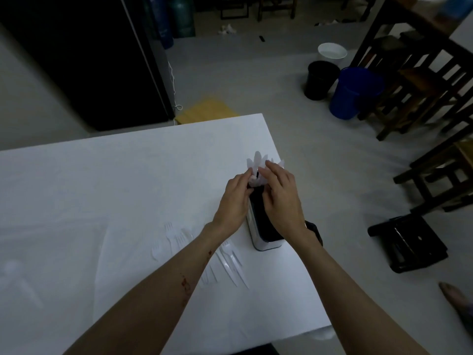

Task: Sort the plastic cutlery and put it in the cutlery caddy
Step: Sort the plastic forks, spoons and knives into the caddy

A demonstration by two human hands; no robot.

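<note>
Our left hand [234, 201] pinches cutlery [258, 162] in the caddy [263, 234] | right hand [280, 196] half-open, grip unclear | forks [230, 262] on bench [102, 188]

a white-covered desk [102, 190] fills the foreground. on the floor beyond stand a blue bucket [354, 94], a black bucket [320, 80] just beside it, a white basin [332, 53], a yellow mat [207, 110] and dark wooden chairs [419, 80].

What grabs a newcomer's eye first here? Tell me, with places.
Both bare hands, left hand and right hand, meet mid-table over the tall black-and-white cutlery caddy, where upright white plastic cutlery fans out at its far end. Loose white plastic forks lie on the white table nearby, left of it.
</note>
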